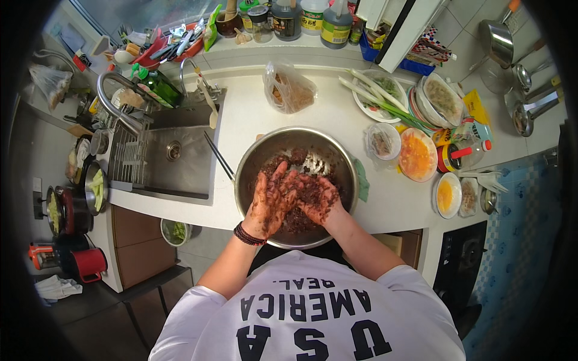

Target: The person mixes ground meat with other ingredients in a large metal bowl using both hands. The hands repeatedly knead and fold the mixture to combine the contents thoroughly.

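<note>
A large stainless steel bowl (351, 180) stands at the counter's front edge, with a dark reddish-brown, sticky mixture (301, 222) on its bottom and walls. A rounded lump of the mixture (298, 155) lies at its far side. Over the bowl are both my hands, smeared with the mixture and turned palm up. My left hand (269, 201), a dark beaded bracelet at its wrist, has its fingers spread and clumps stuck to the palm. My right hand (319, 198) is cupped around a portion of the mixture, its fingertips close to my left hand's; whether they touch is unclear.
A steel sink (180, 149) lies to the left, black chopsticks (219, 154) between it and the bowl. Beyond the bowl sits a plastic bag of brown food (291, 90). To the right are a plate with scallions (379, 97), an orange-stained plate (417, 154) and a bowl of beaten egg (448, 194).
</note>
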`<state>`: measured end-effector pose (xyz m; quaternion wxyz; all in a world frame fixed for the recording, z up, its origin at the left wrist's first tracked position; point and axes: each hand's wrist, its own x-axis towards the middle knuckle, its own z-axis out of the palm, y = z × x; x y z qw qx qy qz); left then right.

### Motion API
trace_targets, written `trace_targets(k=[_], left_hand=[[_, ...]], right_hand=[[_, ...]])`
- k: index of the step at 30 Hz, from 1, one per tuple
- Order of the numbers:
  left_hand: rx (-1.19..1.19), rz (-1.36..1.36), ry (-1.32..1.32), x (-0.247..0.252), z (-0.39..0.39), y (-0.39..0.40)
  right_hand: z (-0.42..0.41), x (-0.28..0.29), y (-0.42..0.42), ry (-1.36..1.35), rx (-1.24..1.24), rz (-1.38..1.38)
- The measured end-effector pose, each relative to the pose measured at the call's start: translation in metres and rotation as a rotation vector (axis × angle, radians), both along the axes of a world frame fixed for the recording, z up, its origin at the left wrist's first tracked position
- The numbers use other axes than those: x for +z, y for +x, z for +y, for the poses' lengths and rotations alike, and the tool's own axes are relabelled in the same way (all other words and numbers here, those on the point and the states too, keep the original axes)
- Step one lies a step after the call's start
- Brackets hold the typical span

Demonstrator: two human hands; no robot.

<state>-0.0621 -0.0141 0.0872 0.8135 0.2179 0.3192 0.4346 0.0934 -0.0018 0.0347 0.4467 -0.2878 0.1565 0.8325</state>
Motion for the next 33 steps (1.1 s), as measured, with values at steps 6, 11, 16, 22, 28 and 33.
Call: trace_targets(k=[6,11,16,22,28,33], left_hand=[[-0.146,0.311,0.037,-0.002,0.008,-0.004],[-0.183,0.410,0.030,-0.020,0.010,-0.007],[-0.335,0.339,0.113,-0.017,0.012,-0.024],[-0.645,1.310,0.813,-0.003,0.003,-0.002],[-0.774,1.708,0.960,-0.012,-0.005,0.002],[-0.647,1.684,1.227,0.010,0.000,-0.004]], right_hand=[[0.003,0.004,-0.002,0.228,0.314,-0.052],[-0.003,-0.015,-0.002,0.422,0.440,-0.415],[0.000,0.008,-0.002,0.289,0.236,-0.438],[0.001,0.009,-0.011,0.122,0.129,-0.074],[-0.003,-0.005,0.000,0.122,0.187,0.007],[-0.003,-0.016,0.021,0.252,0.121,-0.041]])
